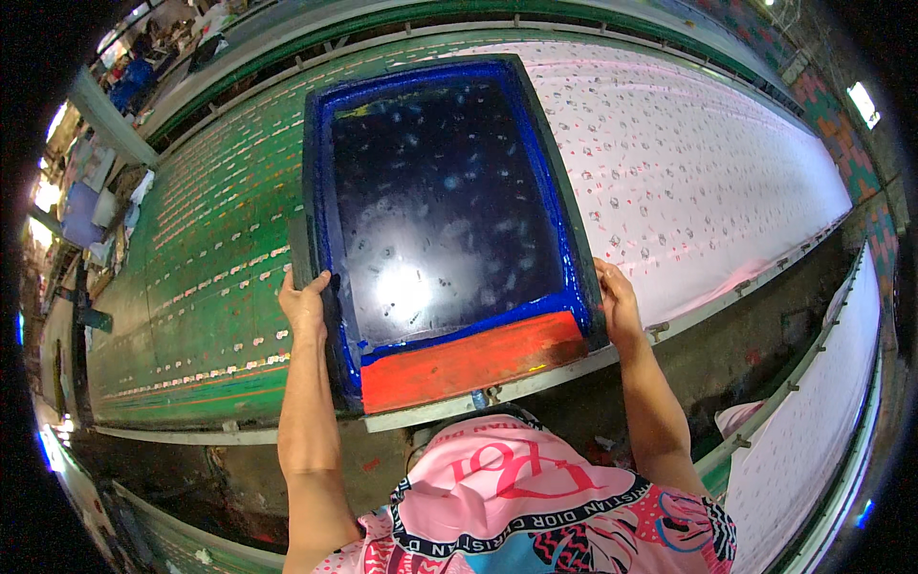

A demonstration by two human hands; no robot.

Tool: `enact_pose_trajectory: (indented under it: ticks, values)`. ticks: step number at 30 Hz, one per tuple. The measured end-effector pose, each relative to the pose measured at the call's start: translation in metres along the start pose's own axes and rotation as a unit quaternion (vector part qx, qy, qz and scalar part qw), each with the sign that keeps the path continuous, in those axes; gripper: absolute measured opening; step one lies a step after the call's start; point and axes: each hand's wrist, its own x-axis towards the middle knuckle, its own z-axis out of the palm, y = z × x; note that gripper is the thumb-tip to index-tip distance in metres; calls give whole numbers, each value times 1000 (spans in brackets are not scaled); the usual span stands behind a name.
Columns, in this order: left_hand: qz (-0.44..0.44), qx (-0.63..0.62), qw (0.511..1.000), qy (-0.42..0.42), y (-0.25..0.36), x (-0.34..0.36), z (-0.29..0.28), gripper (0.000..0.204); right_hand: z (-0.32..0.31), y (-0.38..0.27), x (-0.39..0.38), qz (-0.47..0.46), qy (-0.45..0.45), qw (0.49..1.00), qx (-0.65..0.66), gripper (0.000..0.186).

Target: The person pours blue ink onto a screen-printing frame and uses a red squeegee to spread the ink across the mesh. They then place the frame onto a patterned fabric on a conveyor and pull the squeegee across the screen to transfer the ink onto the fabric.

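Observation:
A large screen-printing frame (440, 191) with a dark, glossy surface, bright blue edging and an orange-red band (469, 359) along its near end lies across a long green table. My left hand (308, 297) grips the frame's left side bar, thumb on top. My right hand (615, 292) grips the right side bar, fingers curled round the edge. Right of the frame, pale pink fabric (688, 182) printed with small scattered motifs covers the table. Left of it, the green table surface (201, 297) shows rows of small marks.
The table's metal rail (191, 435) runs along my near side above a dark floor (736, 364). Another bench with pale fabric (813, 421) stands at the lower right. A grey-green post (115, 115) and cluttered items, including a lilac container (83, 209), are at the far left.

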Motion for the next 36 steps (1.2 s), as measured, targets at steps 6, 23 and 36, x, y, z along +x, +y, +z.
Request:
enact_pose_trajectory:
  ticks: [6,23,36]
  values:
    - [-2,-12,1000,-10,2,-5,6,46,7,-9,-2,13,-13,1000,-21,56]
    - [-83,3,994,-69,-23,4,5,44,1,2,-15,-13,39,983,-179,68]
    - [70,329,941,-37,-42,100,-3,54,112,-6,-84,-277,-328,701,-569,38]
